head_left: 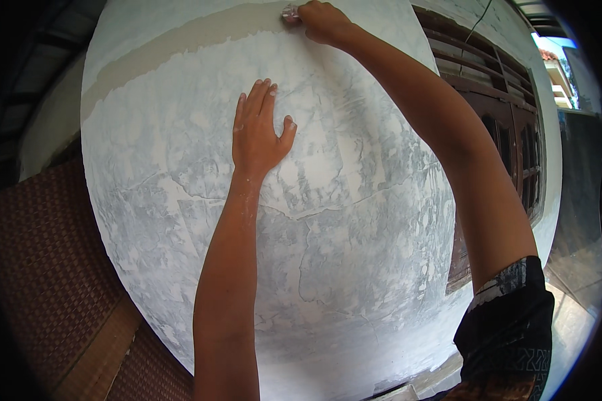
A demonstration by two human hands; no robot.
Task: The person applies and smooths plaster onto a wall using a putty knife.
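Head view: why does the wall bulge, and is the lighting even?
Head view: fisheye distortion bows the wall, with black corners; head view, right: the bright ground looks washed out; head view, left: the woven panel looks dim; head view, middle: the left hand looks fairly sharp.

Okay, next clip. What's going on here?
A person faces a patchy white-and-grey wall. The right hand, raised high, grips a small shiny thing, too unclear to name, at the right end of a beige-grey band. The left hand is open lower down, fingers up, seemingly resting on the wall.
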